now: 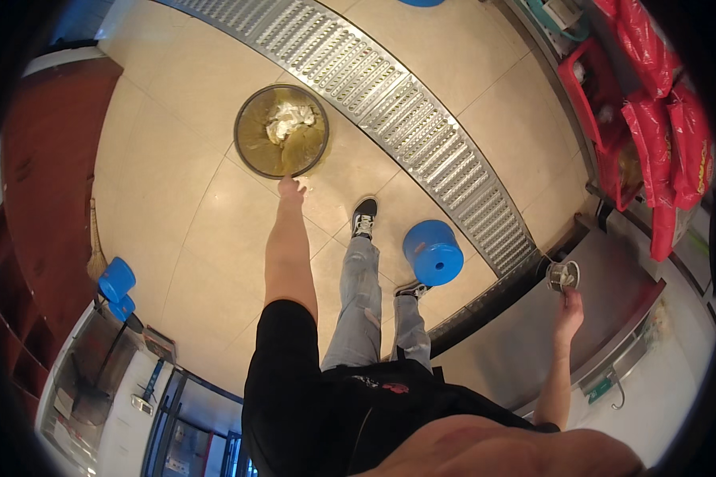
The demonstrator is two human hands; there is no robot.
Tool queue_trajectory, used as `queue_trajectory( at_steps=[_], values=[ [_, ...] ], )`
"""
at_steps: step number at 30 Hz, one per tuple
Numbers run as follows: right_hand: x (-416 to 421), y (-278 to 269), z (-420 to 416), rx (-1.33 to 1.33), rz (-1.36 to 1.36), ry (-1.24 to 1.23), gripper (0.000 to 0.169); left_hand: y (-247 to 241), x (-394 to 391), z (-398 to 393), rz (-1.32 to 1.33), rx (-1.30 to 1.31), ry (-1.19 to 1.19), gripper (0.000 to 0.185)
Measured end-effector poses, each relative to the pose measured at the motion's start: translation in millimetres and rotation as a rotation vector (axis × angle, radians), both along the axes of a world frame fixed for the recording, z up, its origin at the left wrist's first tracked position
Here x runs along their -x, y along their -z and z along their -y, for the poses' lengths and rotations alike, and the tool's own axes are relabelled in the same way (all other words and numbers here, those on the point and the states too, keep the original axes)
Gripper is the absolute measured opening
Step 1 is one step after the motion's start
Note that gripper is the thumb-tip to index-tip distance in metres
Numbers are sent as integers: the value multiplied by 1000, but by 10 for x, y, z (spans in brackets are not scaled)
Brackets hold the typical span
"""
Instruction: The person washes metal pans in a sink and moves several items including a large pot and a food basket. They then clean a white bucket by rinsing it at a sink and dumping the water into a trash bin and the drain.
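Note:
My left hand (pixel 291 189) is at the near rim of a round trash bin (pixel 237 134), its fingers partly spread; whether they touch the rim is hard to tell. The bin is lined with a yellowish plastic bag (pixel 301 152), and crumpled whitish material (pixel 287 121) lies inside. Out to the right, my right hand (pixel 568 313) grips a small round metal strainer basket (pixel 555 276) with some pale scraps in it. The basket is over the dark edge beside a stainless steel surface.
A perforated metal drain cover (pixel 394 113) crosses the tiled floor. A blue plastic stool (pixel 432 253) stands by my feet. Red crates (pixel 593 119) and red plastic packages (pixel 650 149) are at the right. A broom (pixel 96 256) and blue containers (pixel 117 280) are at the left.

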State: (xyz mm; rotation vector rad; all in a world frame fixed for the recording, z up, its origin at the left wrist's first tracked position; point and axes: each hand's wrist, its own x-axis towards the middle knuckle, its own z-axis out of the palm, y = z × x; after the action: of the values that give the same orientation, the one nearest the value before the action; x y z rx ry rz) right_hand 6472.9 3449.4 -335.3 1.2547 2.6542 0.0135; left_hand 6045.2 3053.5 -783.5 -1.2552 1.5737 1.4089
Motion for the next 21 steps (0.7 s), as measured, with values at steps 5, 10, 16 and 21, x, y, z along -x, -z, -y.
queue_trajectory(
  at_steps=[5,10,16,21],
  values=[
    [121,434,181,120,-29,41,13,404,257,450,27,-136,-370,25],
    [97,575,596,199,-45,157,12,-17,242,-216,-212,-65,-232,38],
    [363,486,655,577,-489,496,9,-968,-146,-870,-532,-113,24,33],
    [465,57,670,1116,-1176,938,18,-1946,-1220,-1062,-645,-335,361,25]
  ],
)
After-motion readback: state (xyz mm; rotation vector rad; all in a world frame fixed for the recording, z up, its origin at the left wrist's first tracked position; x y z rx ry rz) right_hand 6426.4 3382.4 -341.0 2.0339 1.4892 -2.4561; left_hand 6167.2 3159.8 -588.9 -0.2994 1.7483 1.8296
